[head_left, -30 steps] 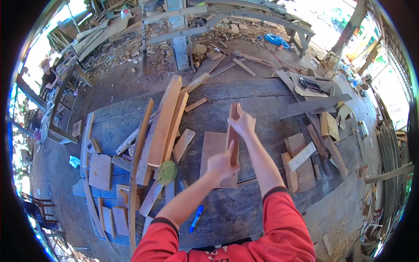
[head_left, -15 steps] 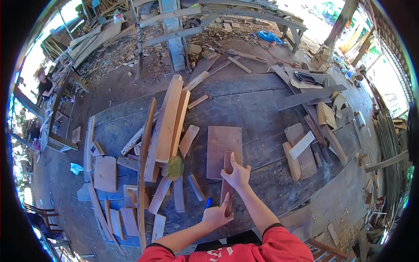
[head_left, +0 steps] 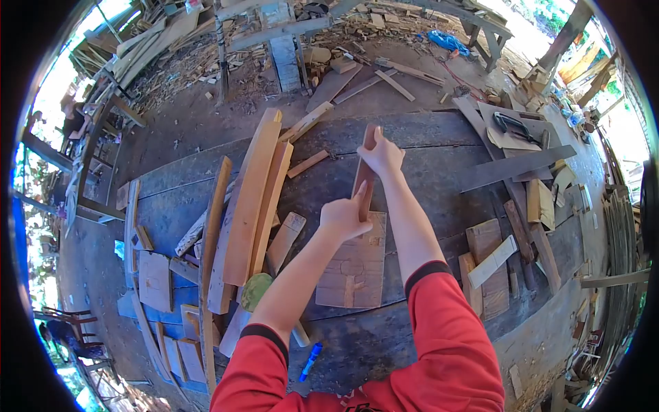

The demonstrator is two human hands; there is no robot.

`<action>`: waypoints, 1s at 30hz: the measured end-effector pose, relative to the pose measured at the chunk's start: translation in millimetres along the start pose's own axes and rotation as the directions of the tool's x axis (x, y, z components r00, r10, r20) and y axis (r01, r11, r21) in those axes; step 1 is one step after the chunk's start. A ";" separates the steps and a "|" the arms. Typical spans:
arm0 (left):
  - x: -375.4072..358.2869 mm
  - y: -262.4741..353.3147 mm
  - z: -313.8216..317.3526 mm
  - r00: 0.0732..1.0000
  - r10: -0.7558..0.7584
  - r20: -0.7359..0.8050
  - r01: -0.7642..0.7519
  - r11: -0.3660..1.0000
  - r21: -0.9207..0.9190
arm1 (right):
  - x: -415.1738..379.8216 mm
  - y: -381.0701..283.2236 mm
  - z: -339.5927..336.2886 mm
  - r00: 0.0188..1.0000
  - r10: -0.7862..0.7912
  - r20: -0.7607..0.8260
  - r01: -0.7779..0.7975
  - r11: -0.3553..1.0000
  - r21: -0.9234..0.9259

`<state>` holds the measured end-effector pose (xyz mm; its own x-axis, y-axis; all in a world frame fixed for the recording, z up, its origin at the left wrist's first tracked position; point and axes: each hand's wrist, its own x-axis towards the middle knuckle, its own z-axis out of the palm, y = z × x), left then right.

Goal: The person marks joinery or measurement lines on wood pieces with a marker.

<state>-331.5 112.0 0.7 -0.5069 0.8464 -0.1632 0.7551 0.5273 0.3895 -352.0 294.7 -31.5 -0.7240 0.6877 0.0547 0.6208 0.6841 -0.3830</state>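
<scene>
Both of my hands hold one narrow reddish-brown wooden block (head_left: pixel 364 173) over the far half of the dark workbench (head_left: pixel 425 199). My right hand (head_left: pixel 383 152) grips its far end, thumb on top. Closer to me, my left hand (head_left: pixel 345 217) is wrapped round the near end, its thumb along the wood. Just below my hands lies a flat rectangular board (head_left: pixel 351 271) with marks drawn on it. A blue marker (head_left: pixel 311 362) rests near the bench's front edge, by my left sleeve.
Long beams (head_left: pixel 250 199) lie left of my arms, with a green round object (head_left: pixel 256 291) beside them. Small boards (head_left: pixel 155 280) lie farther left. A hand saw (head_left: pixel 515 170), a black clamp-like tool (head_left: pixel 516 128) and wood offcuts are on the right.
Both hands have moved away from my body with the block, from the board's near part to beyond its far edge. The view has shifted, and the blue marker is now fully visible.
</scene>
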 end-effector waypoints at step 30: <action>-188.0 4.1 57.5 0.997 0.026 -0.071 -0.035 0.991 -0.129 | -192.9 -32.5 -0.9 0.999 -0.037 -0.005 0.037 0.993 0.112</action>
<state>-209.3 -40.7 -19.2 -0.5155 0.8523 -0.0887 0.7122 0.4837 0.5088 -232.3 140.1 -28.7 -0.7448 0.6632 0.0734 0.5558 0.6775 -0.4817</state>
